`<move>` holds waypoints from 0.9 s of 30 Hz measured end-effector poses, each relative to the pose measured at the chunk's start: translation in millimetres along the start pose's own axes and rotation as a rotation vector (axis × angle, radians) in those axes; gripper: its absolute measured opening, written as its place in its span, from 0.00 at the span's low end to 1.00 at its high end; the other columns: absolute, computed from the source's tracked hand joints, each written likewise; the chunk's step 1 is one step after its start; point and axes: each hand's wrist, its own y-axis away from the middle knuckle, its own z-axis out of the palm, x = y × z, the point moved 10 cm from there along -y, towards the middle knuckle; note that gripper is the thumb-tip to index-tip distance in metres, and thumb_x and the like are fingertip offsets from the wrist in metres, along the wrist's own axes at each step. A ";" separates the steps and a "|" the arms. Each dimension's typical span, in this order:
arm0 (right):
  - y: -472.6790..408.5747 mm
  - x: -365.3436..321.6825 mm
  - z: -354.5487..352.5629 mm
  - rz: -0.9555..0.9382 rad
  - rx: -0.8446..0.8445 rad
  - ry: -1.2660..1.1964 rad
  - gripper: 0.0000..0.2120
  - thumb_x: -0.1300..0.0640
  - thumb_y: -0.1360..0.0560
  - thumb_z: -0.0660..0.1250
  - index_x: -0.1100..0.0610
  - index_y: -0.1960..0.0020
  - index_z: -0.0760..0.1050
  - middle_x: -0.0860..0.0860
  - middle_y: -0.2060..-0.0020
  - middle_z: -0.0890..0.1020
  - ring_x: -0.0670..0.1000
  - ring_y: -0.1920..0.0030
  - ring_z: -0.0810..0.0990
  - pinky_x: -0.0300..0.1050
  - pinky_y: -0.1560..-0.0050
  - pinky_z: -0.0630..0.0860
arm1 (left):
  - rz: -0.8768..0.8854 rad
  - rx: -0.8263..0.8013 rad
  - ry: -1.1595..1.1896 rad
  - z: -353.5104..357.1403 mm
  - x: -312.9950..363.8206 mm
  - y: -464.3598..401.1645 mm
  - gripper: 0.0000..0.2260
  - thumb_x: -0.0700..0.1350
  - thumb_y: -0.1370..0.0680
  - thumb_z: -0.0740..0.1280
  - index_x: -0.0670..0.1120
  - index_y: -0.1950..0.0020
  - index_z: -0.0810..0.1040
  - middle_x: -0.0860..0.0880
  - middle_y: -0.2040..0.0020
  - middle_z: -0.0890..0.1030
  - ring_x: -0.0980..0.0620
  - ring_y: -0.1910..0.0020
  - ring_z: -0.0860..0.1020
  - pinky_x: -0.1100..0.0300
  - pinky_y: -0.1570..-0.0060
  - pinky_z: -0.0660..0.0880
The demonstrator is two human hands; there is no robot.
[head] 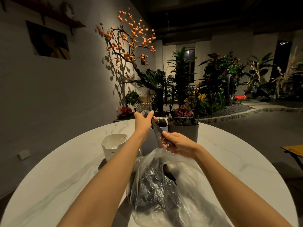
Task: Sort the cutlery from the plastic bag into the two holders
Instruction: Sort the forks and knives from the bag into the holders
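Note:
A clear plastic bag (165, 185) holding dark cutlery lies on the white round table (229, 158) in front of me. My left hand (143, 122) grips a fork (139, 107) with its tines raised up and to the left, over the white holder (163, 126), where another fork stands. My right hand (178, 143) holds a dark knife (157, 133) by its handle just above the bag, blade slanting up toward the white holder. The dark grey holder (183, 131) beside it on the right is full of several dark pieces.
A white empty container (113, 145) with a small label stands left of my left arm. A dark flat thing (102, 164) lies behind it on the table. Beyond the table's far edge are plants, a tree with orange fruits and a stone border.

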 end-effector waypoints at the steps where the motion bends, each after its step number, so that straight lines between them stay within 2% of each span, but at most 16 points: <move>1: 0.0 -2.6 2.1 -0.011 0.006 0.040 0.15 0.48 0.19 0.58 0.57 0.56 0.74 0.48 0.69 0.76 0.43 0.76 0.62 0.34 0.75 0.57 | -0.003 0.007 -0.018 -1.7 -3.3 -0.6 0.15 0.47 0.20 0.64 0.42 0.43 0.60 0.42 0.51 0.82 0.44 0.46 0.79 0.45 0.42 0.76; 4: -1.9 -6.4 5.8 -0.023 0.035 0.134 0.09 0.54 0.22 0.65 0.58 0.57 0.76 0.45 0.70 0.77 0.41 0.76 0.65 0.32 0.74 0.61 | -0.002 0.035 -0.082 -3.9 -10.0 -1.3 0.17 0.49 0.21 0.65 0.44 0.42 0.59 0.39 0.43 0.78 0.43 0.43 0.77 0.47 0.42 0.75; 7: -3.7 -4.5 5.3 -0.015 0.044 0.084 0.05 0.57 0.24 0.68 0.58 0.56 0.76 0.46 0.69 0.77 0.41 0.75 0.64 0.32 0.73 0.62 | -0.018 0.071 -0.083 -6.6 -12.6 -2.9 0.15 0.49 0.20 0.63 0.44 0.42 0.61 0.41 0.44 0.79 0.44 0.44 0.77 0.53 0.47 0.75; 9: -3.6 -4.1 1.7 -0.015 0.065 0.028 0.04 0.58 0.24 0.68 0.58 0.55 0.76 0.47 0.69 0.77 0.42 0.77 0.63 0.33 0.75 0.60 | -0.044 0.074 -0.041 -7.9 -15.3 -6.1 0.15 0.48 0.20 0.63 0.40 0.41 0.65 0.42 0.47 0.80 0.45 0.47 0.78 0.53 0.49 0.75; 11: -3.2 -3.4 -2.2 -0.011 0.085 -0.049 0.04 0.58 0.22 0.67 0.59 0.53 0.75 0.48 0.70 0.78 0.42 0.78 0.62 0.33 0.76 0.58 | -0.069 0.060 0.005 -8.0 -16.8 -7.0 0.17 0.48 0.20 0.64 0.35 0.40 0.70 0.44 0.56 0.81 0.48 0.54 0.79 0.56 0.56 0.76; 13: -2.5 -1.8 -8.9 -0.008 0.124 -0.103 0.07 0.57 0.21 0.64 0.59 0.56 0.74 0.45 0.76 0.74 0.41 0.79 0.61 0.32 0.78 0.57 | -0.103 0.032 0.042 -7.8 -20.3 -6.1 0.15 0.47 0.19 0.63 0.34 0.44 0.76 0.47 0.67 0.76 0.52 0.68 0.73 0.63 0.67 0.70; 15: -1.8 -0.6 -16.5 -0.017 0.179 -0.112 0.10 0.56 0.20 0.62 0.58 0.58 0.73 0.44 0.76 0.70 0.42 0.78 0.59 0.33 0.77 0.55 | -0.149 0.017 0.050 -8.8 -24.2 -1.9 0.12 0.44 0.19 0.62 0.35 0.48 0.77 0.48 0.71 0.71 0.54 0.74 0.66 0.67 0.75 0.65; 16: -2.0 0.6 -19.1 -0.021 0.196 -0.104 0.11 0.56 0.20 0.62 0.58 0.59 0.72 0.45 0.75 0.70 0.42 0.78 0.58 0.34 0.77 0.54 | -0.172 0.013 0.063 -9.0 -27.4 -1.1 0.10 0.42 0.20 0.62 0.36 0.48 0.77 0.47 0.70 0.71 0.55 0.74 0.66 0.68 0.77 0.64; 18: -3.9 4.8 -19.5 -0.013 0.194 -0.094 0.10 0.56 0.19 0.60 0.59 0.57 0.72 0.45 0.75 0.71 0.42 0.78 0.58 0.34 0.77 0.54 | -0.210 0.006 0.086 -8.6 -33.0 -1.0 0.08 0.40 0.22 0.63 0.37 0.46 0.74 0.46 0.66 0.71 0.54 0.70 0.67 0.65 0.74 0.66; 21: -7.3 9.1 -13.5 0.008 0.170 -0.093 0.12 0.52 0.19 0.60 0.62 0.48 0.73 0.49 0.67 0.74 0.43 0.77 0.59 0.34 0.78 0.55 | -0.226 0.025 0.080 -9.0 -35.6 -0.7 0.13 0.39 0.23 0.63 0.36 0.41 0.69 0.46 0.63 0.70 0.53 0.66 0.70 0.60 0.64 0.71; 25: -10.6 2.3 -7.6 -0.027 0.166 0.025 0.17 0.46 0.23 0.65 0.60 0.47 0.74 0.53 0.59 0.80 0.44 0.76 0.59 0.36 0.76 0.56 | -0.169 0.090 0.058 -13.9 -33.2 -4.2 0.15 0.42 0.19 0.61 0.35 0.37 0.69 0.48 0.60 0.74 0.52 0.60 0.73 0.59 0.58 0.72; 27: -11.9 -1.9 -2.9 -0.049 0.136 0.077 0.18 0.46 0.26 0.69 0.60 0.48 0.75 0.53 0.61 0.79 0.43 0.76 0.60 0.36 0.75 0.57 | -0.157 0.115 0.052 -16.1 -33.2 -6.2 0.14 0.44 0.18 0.60 0.36 0.38 0.68 0.50 0.60 0.74 0.50 0.55 0.74 0.56 0.52 0.69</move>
